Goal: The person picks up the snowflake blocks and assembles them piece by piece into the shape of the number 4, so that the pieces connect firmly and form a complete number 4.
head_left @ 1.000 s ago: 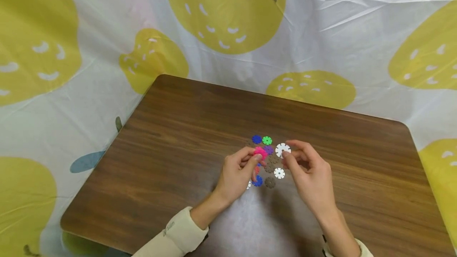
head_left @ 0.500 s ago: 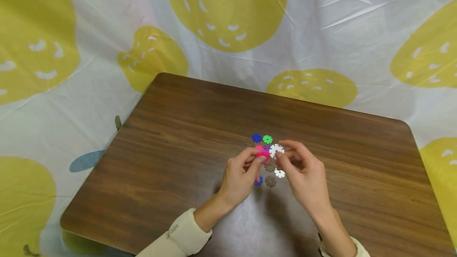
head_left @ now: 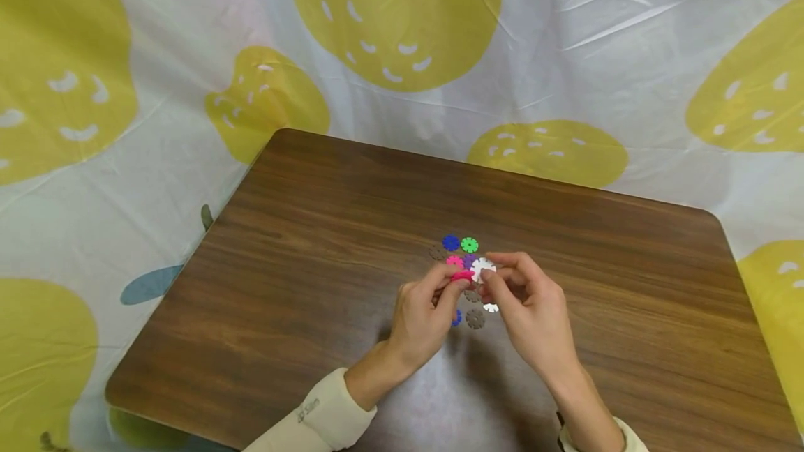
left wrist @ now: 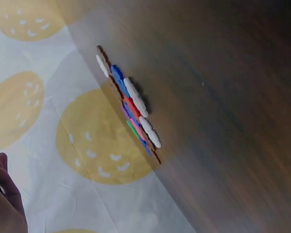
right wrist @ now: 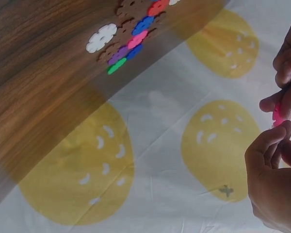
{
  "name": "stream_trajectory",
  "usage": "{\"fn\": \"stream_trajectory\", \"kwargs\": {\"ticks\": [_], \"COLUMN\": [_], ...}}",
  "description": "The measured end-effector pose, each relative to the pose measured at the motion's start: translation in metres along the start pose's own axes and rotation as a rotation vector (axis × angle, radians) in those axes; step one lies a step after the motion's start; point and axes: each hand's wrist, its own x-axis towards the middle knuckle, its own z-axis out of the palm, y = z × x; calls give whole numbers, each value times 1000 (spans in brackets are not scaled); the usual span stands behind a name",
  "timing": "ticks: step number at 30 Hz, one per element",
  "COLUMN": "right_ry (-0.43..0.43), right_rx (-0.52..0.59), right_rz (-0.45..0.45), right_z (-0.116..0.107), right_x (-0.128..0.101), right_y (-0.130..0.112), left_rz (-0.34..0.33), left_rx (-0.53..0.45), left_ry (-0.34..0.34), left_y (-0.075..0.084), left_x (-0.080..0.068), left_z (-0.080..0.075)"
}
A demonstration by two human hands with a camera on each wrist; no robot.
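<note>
In the head view my left hand [head_left: 422, 309] pinches a pink notched disc [head_left: 463, 275] between thumb and forefinger, turned almost edge-on. My right hand [head_left: 532, 305] pinches a white notched disc [head_left: 482, 270], its flat face towards the camera. The two discs meet edge to edge above the table. In the right wrist view the pink disc [right wrist: 277, 114] shows between the fingertips of both hands, and the white one is mostly hidden by fingers. The left wrist view catches only part of a hand [left wrist: 5, 194] at its left edge.
Beneath the hands, several more notched discs lie flat on the brown wooden table [head_left: 352, 229], among them a blue disc [head_left: 451, 243], a green disc [head_left: 469, 245] and a brown disc [head_left: 475, 319]. A fruit-print cloth [head_left: 402, 110] hangs behind the table.
My right hand has moved left with the white disc until it meets the pink one. The left hand has shifted slightly right and turned the pink disc more edge-on.
</note>
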Motion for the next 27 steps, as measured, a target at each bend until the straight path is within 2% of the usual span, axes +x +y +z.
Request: {"fn": "stream_trajectory", "kwargs": {"ticks": [9,17,22,27], "right_ry": [-17,-43,-48,29], "right_rx": [75,106,72,-38], "right_rz": [36,57,12,1], "right_z": [4,3,-1,-14], "right_x": [-3,-4,-4,-2], "right_y": [-3,1,9,24], "left_rz": [77,112,88,52], "left_rx": [18,6,-49,-148], "left_ry": [58,34,41,49], "left_y": [-2,-6,-9,-11], "left_x": [-2,-2,0,4], "left_z": [1,0,-4,-9]}}
